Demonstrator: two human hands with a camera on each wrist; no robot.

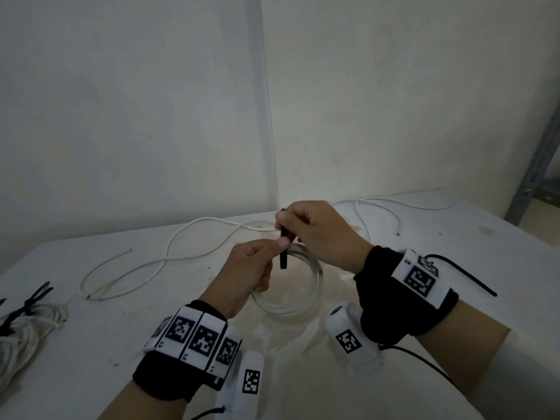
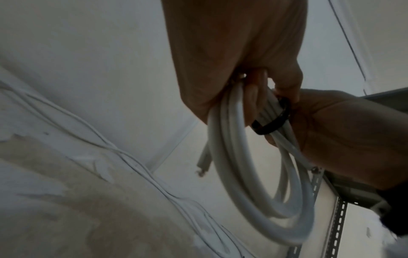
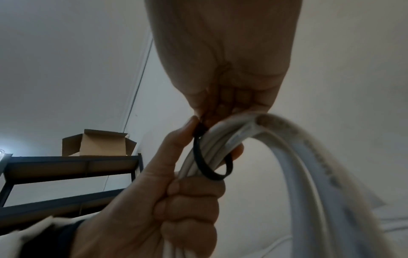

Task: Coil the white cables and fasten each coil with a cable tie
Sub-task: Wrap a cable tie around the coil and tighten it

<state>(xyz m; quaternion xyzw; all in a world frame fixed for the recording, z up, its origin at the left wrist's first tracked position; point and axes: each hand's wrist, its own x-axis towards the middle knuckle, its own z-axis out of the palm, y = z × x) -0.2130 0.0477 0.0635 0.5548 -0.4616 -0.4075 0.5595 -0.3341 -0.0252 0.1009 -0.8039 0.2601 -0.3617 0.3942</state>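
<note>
A white cable coil (image 1: 288,294) hangs above the table between both hands. My left hand (image 1: 266,262) grips the coil's bundled strands in a fist, its thumb against the black cable tie (image 1: 284,256). My right hand (image 1: 291,225) pinches the tie's upper part from above. In the left wrist view the cable tie (image 2: 276,120) forms a loose loop round the coil (image 2: 238,174). The right wrist view shows the same loop of the cable tie (image 3: 205,167) round the strands of the coil (image 3: 320,165), just above my left hand (image 3: 176,200).
A loose white cable (image 1: 169,256) winds over the table's left middle, another loose cable (image 1: 378,207) lies at the back right. Tied white coils (image 1: 27,322) with black ties sit at the left edge. A thin black strip (image 1: 466,274) lies beyond my right wrist. A metal shelf (image 3: 66,165) carries a cardboard box (image 3: 99,143).
</note>
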